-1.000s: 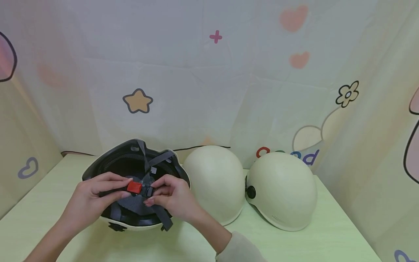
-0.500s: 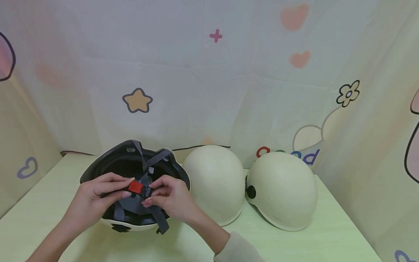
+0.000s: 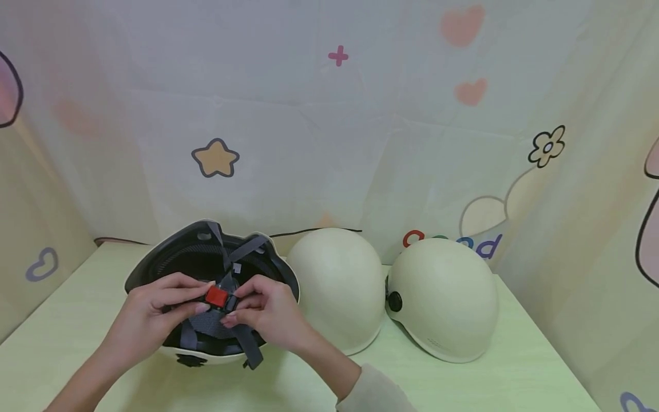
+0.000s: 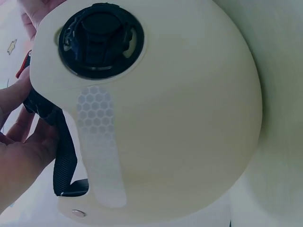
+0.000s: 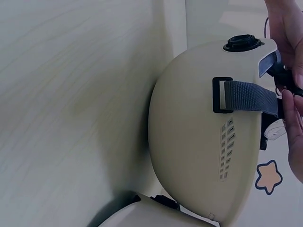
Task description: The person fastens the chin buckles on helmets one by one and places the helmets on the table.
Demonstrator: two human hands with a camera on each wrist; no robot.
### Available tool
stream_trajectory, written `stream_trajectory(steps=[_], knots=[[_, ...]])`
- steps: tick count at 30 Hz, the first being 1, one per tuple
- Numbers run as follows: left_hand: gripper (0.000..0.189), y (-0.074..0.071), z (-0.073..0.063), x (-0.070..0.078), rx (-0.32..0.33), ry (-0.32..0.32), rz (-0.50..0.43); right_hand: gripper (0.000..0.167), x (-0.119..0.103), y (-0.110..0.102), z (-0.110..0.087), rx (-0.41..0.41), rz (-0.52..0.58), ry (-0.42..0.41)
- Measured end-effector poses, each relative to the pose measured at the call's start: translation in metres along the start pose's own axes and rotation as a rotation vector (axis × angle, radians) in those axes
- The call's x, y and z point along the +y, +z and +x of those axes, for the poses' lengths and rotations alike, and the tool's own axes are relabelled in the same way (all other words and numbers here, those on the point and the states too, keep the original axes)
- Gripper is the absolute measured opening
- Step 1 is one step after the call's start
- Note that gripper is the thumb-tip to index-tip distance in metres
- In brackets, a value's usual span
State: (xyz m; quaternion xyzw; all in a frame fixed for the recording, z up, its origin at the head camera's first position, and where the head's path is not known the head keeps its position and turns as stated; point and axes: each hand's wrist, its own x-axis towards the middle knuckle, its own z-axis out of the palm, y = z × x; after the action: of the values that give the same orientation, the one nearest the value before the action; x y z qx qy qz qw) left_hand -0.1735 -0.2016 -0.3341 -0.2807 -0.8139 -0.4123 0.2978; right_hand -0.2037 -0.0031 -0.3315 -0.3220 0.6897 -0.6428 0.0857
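An upturned cream helmet (image 3: 159,264) with a black padded inside lies on the table at the left. Over its opening, my left hand (image 3: 149,306) pinches the red part of the chin-strap buckle (image 3: 217,296) between thumb and fingers. From the other side, my right hand (image 3: 275,312) pinches the black strap end of that buckle, right up against the red part. Grey straps (image 3: 247,247) cross inside the shell, and a loose strap end hangs over the near rim. In the left wrist view the shell (image 4: 184,104) hides part of the fingers.
Two more cream helmets, a middle one (image 3: 337,292) and a right one (image 3: 445,300), stand dome up on the pale green table (image 3: 515,377). The middle one sits close beside the upturned helmet. A printed curtain (image 3: 288,143) hangs behind the table.
The red part has shifted slightly right and the black end slightly left, so less of the black piece shows between my hands. The helmet has tilted slightly, its loose strap end moving left.
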Motion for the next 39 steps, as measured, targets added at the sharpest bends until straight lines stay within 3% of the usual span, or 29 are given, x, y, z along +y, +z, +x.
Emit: stream_trajectory(steps=[7, 13, 16, 23, 29, 34, 39], knots=[[0.036, -0.006, -0.001, -0.002, -0.099, -0.132, 0.169, 0.019, 0.001, -0.013, 0.003, -0.049, -0.171, 0.025], [0.036, -0.014, -0.006, -0.014, -0.198, -0.100, 0.278, 0.023, 0.007, -0.034, 0.000, -0.136, -0.281, 0.023], [0.034, -0.020, -0.009, -0.018, -0.214, -0.125, 0.269, 0.023, 0.010, -0.043, -0.003, -0.153, -0.320, 0.042], [0.035, -0.040, -0.017, -0.018, -0.257, -0.212, 0.144, 0.023, 0.017, -0.054, -0.008, -0.218, -0.347, 0.038], [0.036, -0.050, -0.030, -0.022, -0.337, -0.245, 0.132, 0.021, 0.015, -0.057, -0.012, -0.204, -0.426, 0.006], [0.028, -0.049, -0.039, -0.028, -0.381, -0.221, 0.120, 0.020, 0.012, -0.062, -0.014, -0.198, -0.493, 0.032], [0.030, -0.051, -0.042, -0.032, -0.327, -0.200, 0.188, 0.022, 0.011, -0.063, -0.017, -0.286, -0.428, 0.075]])
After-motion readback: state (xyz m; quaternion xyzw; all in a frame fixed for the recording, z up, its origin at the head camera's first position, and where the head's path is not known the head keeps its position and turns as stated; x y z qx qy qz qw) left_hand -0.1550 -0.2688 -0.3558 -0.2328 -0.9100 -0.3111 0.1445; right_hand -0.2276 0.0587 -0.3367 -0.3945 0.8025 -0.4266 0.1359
